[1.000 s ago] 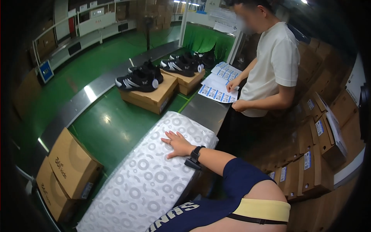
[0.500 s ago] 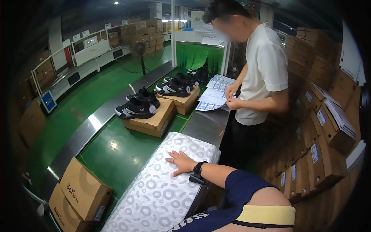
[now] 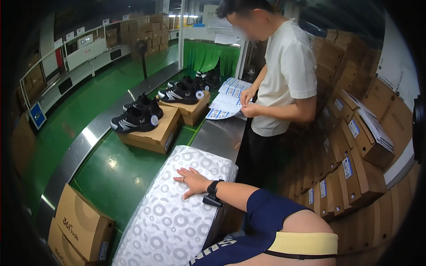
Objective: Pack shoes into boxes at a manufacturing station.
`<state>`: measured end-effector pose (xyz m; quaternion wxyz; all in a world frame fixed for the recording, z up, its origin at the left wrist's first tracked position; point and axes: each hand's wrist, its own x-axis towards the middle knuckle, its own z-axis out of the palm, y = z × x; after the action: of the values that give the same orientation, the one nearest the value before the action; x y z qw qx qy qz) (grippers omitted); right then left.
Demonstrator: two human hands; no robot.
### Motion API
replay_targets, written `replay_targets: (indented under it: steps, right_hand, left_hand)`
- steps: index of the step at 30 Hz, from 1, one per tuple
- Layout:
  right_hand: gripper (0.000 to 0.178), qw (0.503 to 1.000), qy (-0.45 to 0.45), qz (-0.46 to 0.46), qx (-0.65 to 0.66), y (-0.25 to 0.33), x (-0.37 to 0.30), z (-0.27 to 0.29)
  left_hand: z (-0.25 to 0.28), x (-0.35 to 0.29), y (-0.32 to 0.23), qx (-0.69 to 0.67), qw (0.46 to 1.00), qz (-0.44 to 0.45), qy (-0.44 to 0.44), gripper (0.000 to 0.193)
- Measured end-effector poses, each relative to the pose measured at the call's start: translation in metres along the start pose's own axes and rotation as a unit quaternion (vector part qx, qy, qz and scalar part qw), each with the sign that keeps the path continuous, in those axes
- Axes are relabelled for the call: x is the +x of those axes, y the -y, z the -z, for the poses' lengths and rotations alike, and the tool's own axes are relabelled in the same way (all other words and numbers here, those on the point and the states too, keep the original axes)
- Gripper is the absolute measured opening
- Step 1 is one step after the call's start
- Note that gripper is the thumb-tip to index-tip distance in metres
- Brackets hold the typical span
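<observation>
1. Head view, hands: The right hand (image 3: 194, 182) lay palm down and open, fingers spread, on top of a stack of white wrapping paper (image 3: 168, 226) printed with grey rings. It gripped nothing. A black wristband (image 3: 213, 191) circled its wrist. The left hand was out of sight, so its state could not be told.
2. Head view, the stack's place: It lay in the lower middle, along the near side of a green conveyor surface (image 3: 111, 164), its far end against a steel ledge (image 3: 219, 138).
3. Head view, surroundings: Beyond stood black sneakers (image 3: 135, 119) on a brown shoebox (image 3: 148, 142), with more pairs behind. Label sheets (image 3: 222, 114) lay near them, where a co-worker in a white T-shirt (image 3: 290, 71) held both hands close together. Brown shoeboxes leaned at lower left (image 3: 82, 221) and stood stacked at right.
</observation>
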<state>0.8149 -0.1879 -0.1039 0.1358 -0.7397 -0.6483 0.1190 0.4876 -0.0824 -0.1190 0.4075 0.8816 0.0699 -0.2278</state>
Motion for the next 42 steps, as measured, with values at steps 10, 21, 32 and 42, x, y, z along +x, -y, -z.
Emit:
replay_targets:
  steps: [10,21,32,42]
  right_hand:
    - [0.073,0.993,0.108,0.046,-0.015,-0.004,0.025,0.014]
    - [0.072,0.683,-0.095,-0.321,0.650,-0.106,0.206,0.058]
    - [0.091,0.833,-0.268,-0.124,0.467,0.076,0.180,-0.018]
    - [0.029,0.956,-0.164,0.201,0.133,0.043,0.286,0.087]
  left_hand:
    - [-0.036,-0.044,-0.007,-0.021,0.997,0.069,-0.024,0.027]
    - [-0.054,-0.108,-0.128,-0.328,0.831,0.376,-0.247,0.021]
    - [-0.033,-0.049,-0.086,-0.368,0.708,0.232,-0.556,0.017]
    - [0.023,-0.012,-0.108,-0.154,0.790,0.186,-0.563,0.017]
